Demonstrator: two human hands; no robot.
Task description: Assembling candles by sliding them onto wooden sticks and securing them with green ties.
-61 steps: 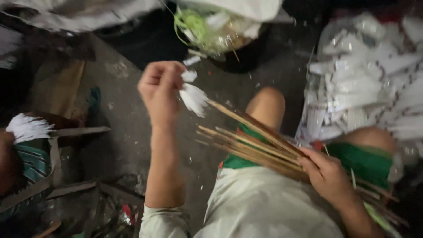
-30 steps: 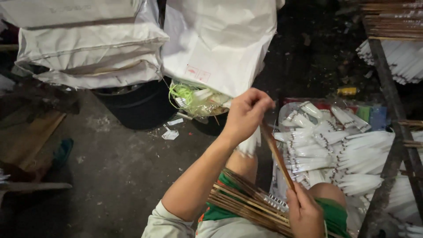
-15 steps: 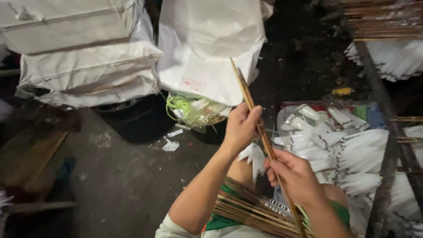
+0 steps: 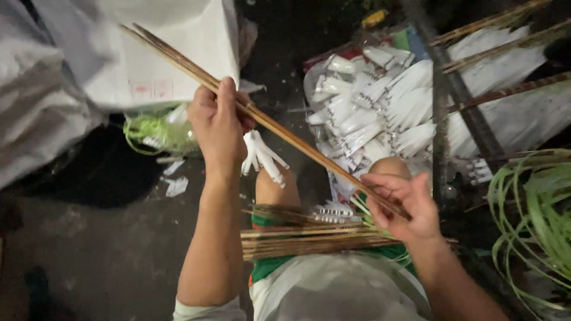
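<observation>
Head view shows the left hand closed around a pair of long thin brown sticks, with a small bunch of white strips hanging from under its fingers. The right hand pinches the lower end of the same sticks between thumb and fingers, so the sticks run slantwise from upper left down to the right, above the knees. By the look of it, the step in hand is fixing the white strips to the sticks; the next move would call for a steady hold at both ends while the strips are pressed against the wood. A bundle of more sticks lies across the lap, just beneath the hands. Beyond the knees sits a heap of white strips on the floor, with white sacks at upper left and green bands at right. A dark metal frame crosses near the right hand and crowds that side.
</observation>
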